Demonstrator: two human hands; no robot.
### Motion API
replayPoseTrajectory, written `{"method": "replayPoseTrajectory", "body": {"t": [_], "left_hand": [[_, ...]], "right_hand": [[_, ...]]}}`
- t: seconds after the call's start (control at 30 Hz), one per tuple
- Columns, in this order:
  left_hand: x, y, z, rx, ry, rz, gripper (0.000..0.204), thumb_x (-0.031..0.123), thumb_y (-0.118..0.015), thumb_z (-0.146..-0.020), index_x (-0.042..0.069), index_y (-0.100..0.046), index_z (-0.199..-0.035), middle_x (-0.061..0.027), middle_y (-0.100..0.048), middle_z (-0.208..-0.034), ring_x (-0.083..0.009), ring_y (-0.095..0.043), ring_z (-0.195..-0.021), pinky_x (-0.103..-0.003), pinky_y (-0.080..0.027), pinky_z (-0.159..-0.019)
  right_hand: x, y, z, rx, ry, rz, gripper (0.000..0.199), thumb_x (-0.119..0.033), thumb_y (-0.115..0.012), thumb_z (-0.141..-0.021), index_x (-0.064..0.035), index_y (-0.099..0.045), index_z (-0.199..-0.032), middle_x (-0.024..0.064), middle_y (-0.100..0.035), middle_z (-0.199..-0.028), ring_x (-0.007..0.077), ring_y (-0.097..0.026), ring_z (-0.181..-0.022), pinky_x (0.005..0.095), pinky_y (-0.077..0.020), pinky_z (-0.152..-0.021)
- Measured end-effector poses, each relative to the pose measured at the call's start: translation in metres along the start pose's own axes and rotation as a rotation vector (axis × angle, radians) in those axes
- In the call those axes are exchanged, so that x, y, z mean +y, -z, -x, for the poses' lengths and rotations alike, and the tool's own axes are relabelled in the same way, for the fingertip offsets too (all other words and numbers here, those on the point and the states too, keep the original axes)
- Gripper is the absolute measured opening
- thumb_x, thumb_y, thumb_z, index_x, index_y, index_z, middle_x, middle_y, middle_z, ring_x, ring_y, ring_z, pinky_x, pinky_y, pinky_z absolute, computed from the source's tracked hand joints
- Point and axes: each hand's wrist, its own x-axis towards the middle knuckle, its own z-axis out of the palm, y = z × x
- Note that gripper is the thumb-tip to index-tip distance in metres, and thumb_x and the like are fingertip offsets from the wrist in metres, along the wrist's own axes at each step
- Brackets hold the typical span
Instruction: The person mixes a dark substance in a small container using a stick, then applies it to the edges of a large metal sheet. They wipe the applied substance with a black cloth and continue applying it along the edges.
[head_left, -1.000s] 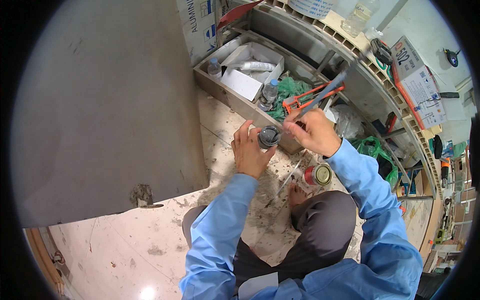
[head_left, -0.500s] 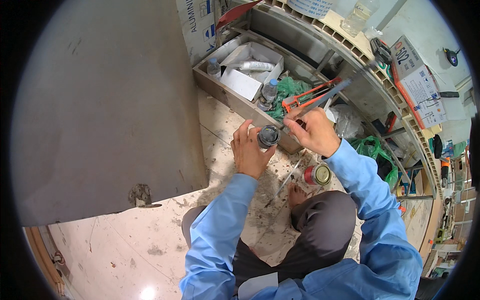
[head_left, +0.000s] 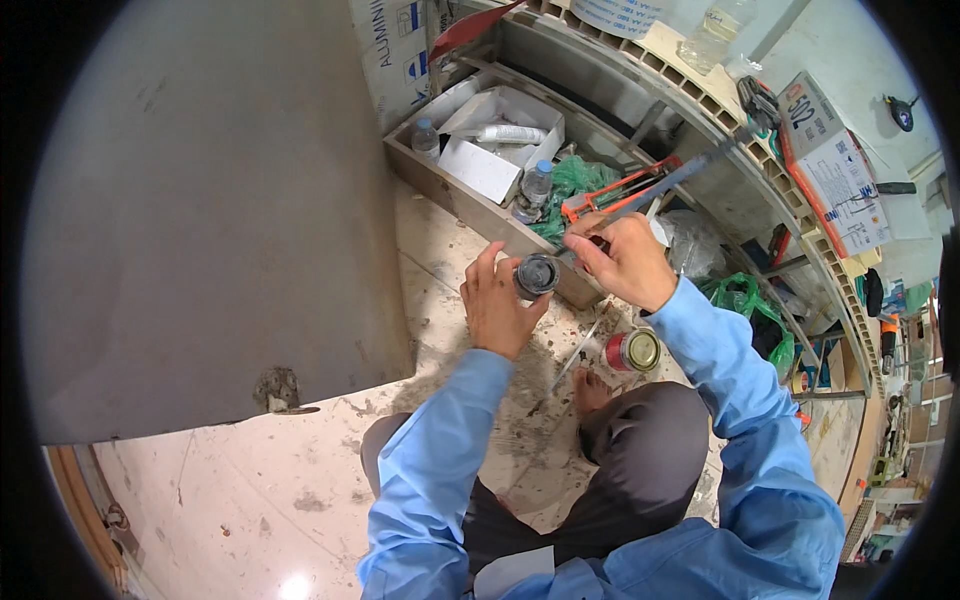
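My left hand is wrapped round a small round container with dark grey stuff inside, its open top facing up. Just to the right, my right hand is closed on a long, flat grey strip that slants up to the right; its exact kind is unclear. The fingertips of the right hand are close to the container's rim but apart from it. A red tin with a gold-coloured top is on the floor below my right wrist.
A large grey panel fills the left. Ahead, a wooden box holds bottles, a white carton, green plastic and an orange caulking gun. A shelf edge curves along the right. A thin stick lies on the stained floor.
The strip in my right hand has shifted slightly and shows less blur. My left hand and the container have stayed almost in place.
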Motion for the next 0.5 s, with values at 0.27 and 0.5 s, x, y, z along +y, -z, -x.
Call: {"method": "replayPoseTrajectory", "body": {"t": [0.27,0.5], "left_hand": [[0.0010,-0.0008,-0.0003,0.009,-0.011,0.003,0.060,0.026,-0.094,-0.069,0.012,-0.063,-0.119,-0.0086,-0.048,-0.150,-0.0349,-0.048,-0.133,-0.049,-0.040,-0.111],[0.0032,0.0007,0.0004,-0.002,-0.010,-0.003,0.061,0.025,-0.094,-0.069,0.011,-0.063,-0.120,-0.0083,-0.049,-0.149,-0.0348,-0.048,-0.133,-0.049,-0.040,-0.111]], "right_hand": [[0.0038,-0.0010,0.0052,-0.055,-0.016,-0.071,0.013,-0.011,-0.069,-0.093,-0.0002,-0.075,-0.097,0.0170,-0.073,-0.088,0.0357,-0.069,-0.083,0.0451,-0.0525,-0.083],[0.0008,-0.0034,0.0039,-0.007,-0.061,-0.185,0.012,-0.011,-0.070,-0.093,0.0002,-0.074,-0.092,0.0115,-0.071,-0.071,0.0291,-0.069,-0.070,0.0408,-0.0529,-0.079]]}}
